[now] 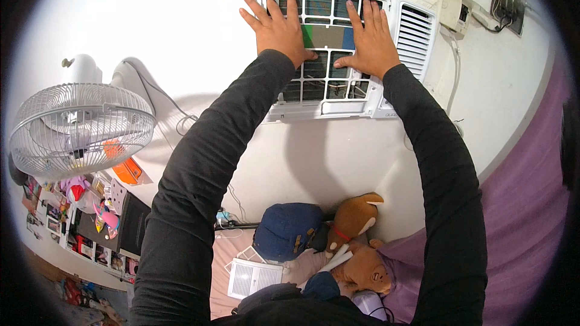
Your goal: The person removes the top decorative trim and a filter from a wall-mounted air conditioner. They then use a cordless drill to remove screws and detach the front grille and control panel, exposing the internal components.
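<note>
A white air conditioner (284, 112) is set in the wall, with its front exposed. Over its left part sits a white grid-shaped filter frame (327, 51), crossed by a green, brown and blue strip (327, 37). My left hand (278, 31) lies against the left side of the frame, fingers spread upward and thumb toward the middle. Against the right side rests my right hand (376, 45), its fingers stretched up and its thumb pointing inward. Neither hand is wrapped round anything. To the right of the frame are the unit's slatted air vents (415, 33).
A wall fan (81, 130) juts out at the left. A breaker box (456, 11) and an open socket box (509, 5) are at upper right. Below, a bed holds a white slatted panel (257, 278), a blue bag (287, 231) and plush toys (352, 220). A purple curtain (513, 217) hangs right.
</note>
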